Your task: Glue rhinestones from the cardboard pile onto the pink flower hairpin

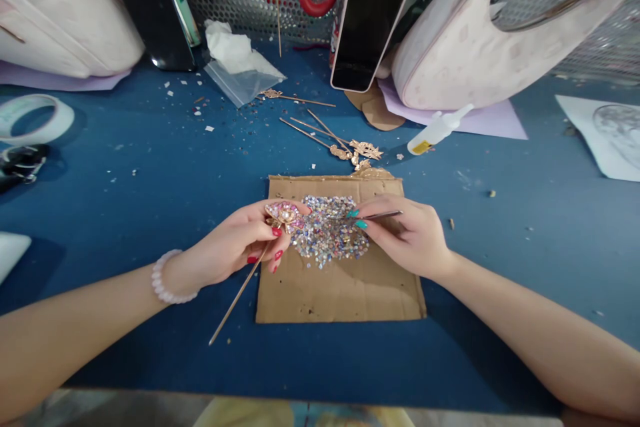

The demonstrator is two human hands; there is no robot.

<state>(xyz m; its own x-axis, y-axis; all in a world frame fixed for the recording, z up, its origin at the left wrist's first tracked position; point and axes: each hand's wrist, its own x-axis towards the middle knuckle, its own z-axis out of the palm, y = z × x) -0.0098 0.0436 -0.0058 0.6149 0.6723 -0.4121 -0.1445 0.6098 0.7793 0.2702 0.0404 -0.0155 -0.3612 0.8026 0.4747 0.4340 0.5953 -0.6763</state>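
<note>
My left hand (250,237) pinches a gold hairpin (284,215) by its flower-shaped head, which is set with pink stones and a pearl-like centre. The hairpin's long thin stem slants down to the lower left. Over the right side of a heap of small glittering rhinestones (325,240), my right hand (400,233) grips a pair of slim metal tweezers (385,215) between thumb and fingers. The tweezer tips are too small to make out against the stones. The rhinestones lie on a flat cardboard sheet (320,300), beneath both hands.
Behind the cardboard lie several gold hairpins (345,150) and a small glue bottle (434,133). A phone (373,23) leans upright at the back, between two pale bags (450,53). A tape roll (37,117) sits at left; a plastic bag (243,77) lies further back.
</note>
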